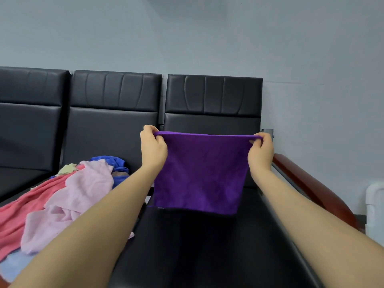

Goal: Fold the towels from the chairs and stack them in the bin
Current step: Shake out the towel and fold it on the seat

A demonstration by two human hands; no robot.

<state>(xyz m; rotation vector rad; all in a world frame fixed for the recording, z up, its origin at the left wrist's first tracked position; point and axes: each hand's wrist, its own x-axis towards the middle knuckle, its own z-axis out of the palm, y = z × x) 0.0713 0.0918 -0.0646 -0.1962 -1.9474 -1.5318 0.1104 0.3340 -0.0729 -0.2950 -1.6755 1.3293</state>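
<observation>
Left hand (153, 146), right hand (260, 151) pinching purple towel (199, 175), towel pile (62, 196) cut off

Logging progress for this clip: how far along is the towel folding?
Done: nothing visible; no bin or folded stack is in view. In hand: the left hand and right hand pinch the top corners of a purple towel, held up flat above the right seat. Left: a loose pile on the next seat, with pink, red and blue towels unfolded.
</observation>
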